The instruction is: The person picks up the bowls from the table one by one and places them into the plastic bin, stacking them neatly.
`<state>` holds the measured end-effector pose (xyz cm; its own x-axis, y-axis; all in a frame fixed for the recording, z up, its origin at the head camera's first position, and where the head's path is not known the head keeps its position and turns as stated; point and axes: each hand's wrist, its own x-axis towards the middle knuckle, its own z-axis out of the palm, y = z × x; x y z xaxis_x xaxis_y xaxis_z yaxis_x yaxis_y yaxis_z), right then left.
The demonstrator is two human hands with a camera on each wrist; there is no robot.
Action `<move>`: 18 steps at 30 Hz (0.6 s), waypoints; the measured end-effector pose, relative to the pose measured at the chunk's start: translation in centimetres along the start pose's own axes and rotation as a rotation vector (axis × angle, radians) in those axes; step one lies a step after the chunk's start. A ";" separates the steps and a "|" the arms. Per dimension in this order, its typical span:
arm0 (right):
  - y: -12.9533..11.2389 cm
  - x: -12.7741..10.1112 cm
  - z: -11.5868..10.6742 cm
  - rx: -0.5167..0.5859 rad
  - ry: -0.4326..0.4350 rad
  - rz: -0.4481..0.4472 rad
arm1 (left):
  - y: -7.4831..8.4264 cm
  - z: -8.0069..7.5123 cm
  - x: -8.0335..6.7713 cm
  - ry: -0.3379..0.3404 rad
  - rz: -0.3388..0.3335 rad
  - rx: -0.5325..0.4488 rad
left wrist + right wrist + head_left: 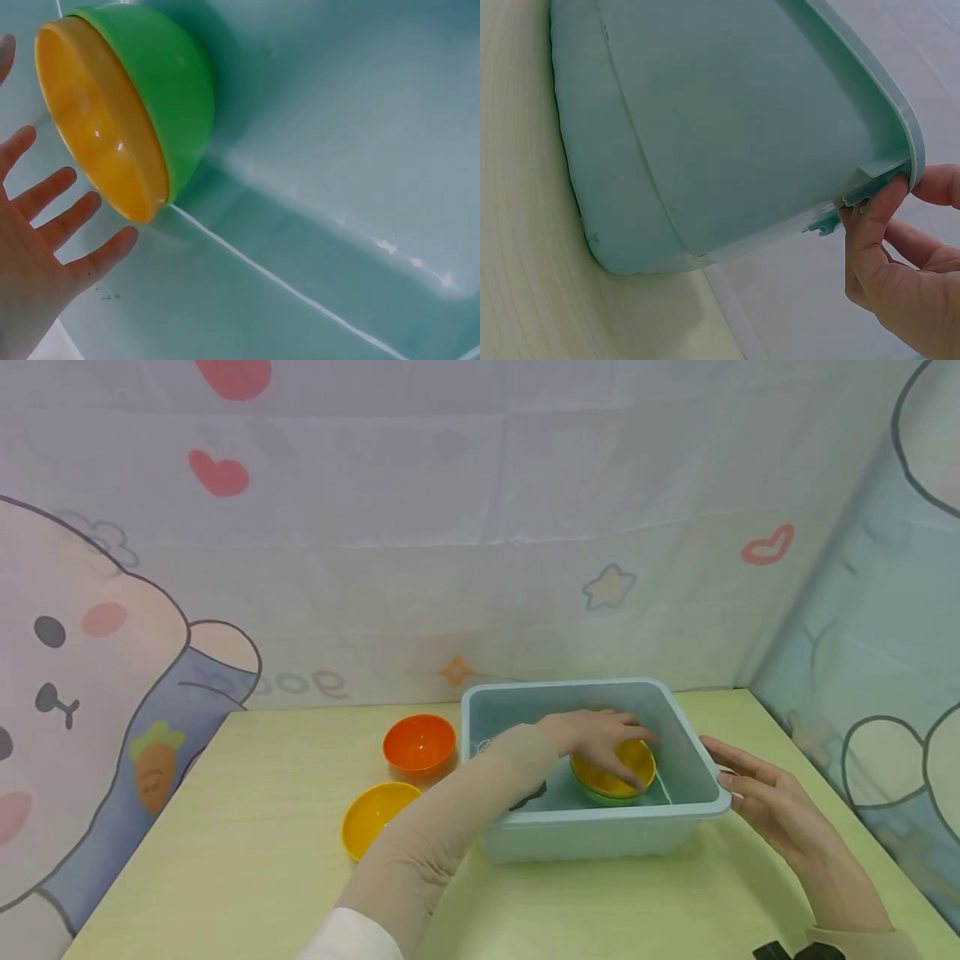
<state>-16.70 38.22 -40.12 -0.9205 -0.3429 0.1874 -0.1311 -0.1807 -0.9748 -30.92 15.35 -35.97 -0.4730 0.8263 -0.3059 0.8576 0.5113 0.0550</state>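
A light teal plastic bin (592,841) stands on the table. Inside it, toward the right end, a yellow bowl (97,127) is nested in a green bowl (161,82). My left hand (596,739) reaches over these two bowls, its fingers spread. The left wrist view shows its fingertips near the yellow bowl's rim, gripping nothing. At the bin's right side, my right hand (780,814) pinches the rim between thumb and fingers, as the right wrist view also shows. My left forearm hides part of the bin's inside.
Left of the bin, an orange bowl (418,745) and another yellow bowl (377,814) sit on the pale wood-look table (247,860). The left sleeve partly covers that yellow bowl. A printed cloth (375,568) hangs behind the table.
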 end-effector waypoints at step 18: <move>-0.2 0.3 0.1 0.022 -0.009 -0.016 | -0.3 -1.5 -1.1 -0.001 -0.071 -0.126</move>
<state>-16.92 38.04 -39.83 -0.9152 -0.3477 0.2039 -0.1373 -0.2068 -0.9687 -30.99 14.62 -34.19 -0.5317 0.7867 -0.3139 0.7896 0.5944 0.1523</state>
